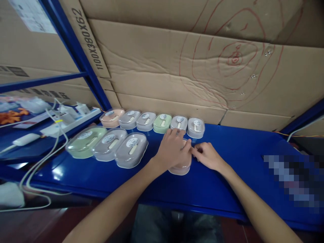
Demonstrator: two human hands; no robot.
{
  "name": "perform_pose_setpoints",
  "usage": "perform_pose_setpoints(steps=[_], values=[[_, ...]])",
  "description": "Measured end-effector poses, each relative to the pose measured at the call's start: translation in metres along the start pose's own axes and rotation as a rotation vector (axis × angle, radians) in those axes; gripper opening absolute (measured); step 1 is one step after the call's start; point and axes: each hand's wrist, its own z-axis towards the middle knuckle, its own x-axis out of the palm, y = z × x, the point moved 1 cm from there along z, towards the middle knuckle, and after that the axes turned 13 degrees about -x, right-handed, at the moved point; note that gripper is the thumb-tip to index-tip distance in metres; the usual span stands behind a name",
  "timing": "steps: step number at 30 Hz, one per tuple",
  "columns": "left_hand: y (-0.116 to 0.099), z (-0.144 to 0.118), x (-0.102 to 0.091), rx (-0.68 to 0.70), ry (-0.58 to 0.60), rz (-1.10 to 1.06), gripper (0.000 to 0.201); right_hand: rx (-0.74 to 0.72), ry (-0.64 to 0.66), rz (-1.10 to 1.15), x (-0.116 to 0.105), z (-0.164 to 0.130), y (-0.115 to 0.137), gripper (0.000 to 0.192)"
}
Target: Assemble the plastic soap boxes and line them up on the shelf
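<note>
My left hand (pixel 172 147) lies on top of a pink oval lidded box (pixel 180 168) on the blue table (pixel 227 168), covering most of its lid. My right hand (pixel 208 156) touches the same box at its right edge, fingers pinched against it. Behind the hands stands a back row of several small oval boxes with clear lids: peach (pixel 111 117), grey (pixel 129 119), green (pixel 162 123) and grey (pixel 195 127). To the left a front row holds three larger boxes: green (pixel 85 142), grey (pixel 109 144), grey (pixel 131 149).
Cardboard sheets (pixel 192 67) with red scribbles back the table. A blue shelf post (pixel 76 54) rises at the left. A white power strip (pixel 68 122) with plugs and white cables (pixel 37 168) lie on the left. A blurred patch (pixel 293 179) sits at the right.
</note>
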Motion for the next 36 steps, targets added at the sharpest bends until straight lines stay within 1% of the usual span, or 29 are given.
perform_pose_setpoints(steps=[2, 4, 6, 8, 10, 12, 17, 23, 26, 29, 30, 31, 33, 36], values=[[-0.009, -0.014, -0.001, 0.059, 0.019, 0.151, 0.017, -0.005, 0.024, -0.043, -0.001, 0.000, 0.002, 0.067], [-0.017, -0.030, -0.003, 0.125, 0.092, 0.359, 0.021, -0.002, 0.028, -0.043, -0.003, 0.000, 0.002, 0.067], [-0.023, -0.045, -0.007, 0.184, 0.148, 0.534, 0.031, 0.020, 0.017, -0.060, -0.005, 0.000, 0.000, 0.066], [-0.025, -0.057, -0.014, 0.215, 0.181, 0.668, 0.039, 0.051, 0.014, -0.107, -0.006, 0.001, -0.002, 0.064], [-0.025, -0.063, -0.021, 0.223, 0.196, 0.753, 0.043, 0.058, 0.025, -0.164, -0.005, 0.001, -0.002, 0.063], [-0.021, -0.067, -0.030, 0.223, 0.181, 0.790, 0.044, 0.051, 0.035, -0.215, -0.004, 0.002, -0.002, 0.062], [-0.005, -0.072, -0.048, 0.217, 0.076, 0.836, 0.047, 0.052, 0.050, -0.261, -0.001, 0.002, -0.003, 0.061], [0.012, -0.074, -0.058, 0.202, 0.044, 0.894, 0.053, 0.020, 0.022, -0.326, 0.003, 0.002, -0.005, 0.059], [0.015, -0.075, -0.059, 0.175, 0.004, 0.927, 0.056, 0.010, -0.034, -0.360, 0.005, 0.002, -0.008, 0.049], [0.018, -0.077, -0.057, 0.146, -0.047, 0.959, 0.055, 0.010, -0.131, -0.451, 0.006, 0.002, -0.014, 0.032], [0.020, -0.078, -0.056, 0.139, -0.067, 0.975, 0.055, 0.007, -0.169, -0.486, 0.006, 0.002, -0.017, 0.030], [0.022, -0.079, -0.054, 0.132, -0.085, 0.992, 0.055, 0.000, -0.206, -0.519, 0.007, 0.003, -0.019, 0.031], [0.025, -0.081, -0.052, 0.121, -0.113, 1.020, 0.057, -0.042, -0.276, -0.573, 0.007, 0.004, -0.024, 0.042], [0.027, -0.083, -0.048, 0.102, -0.127, 1.039, 0.059, -0.154, -0.333, -0.638, 0.009, 0.007, -0.028, 0.071]])
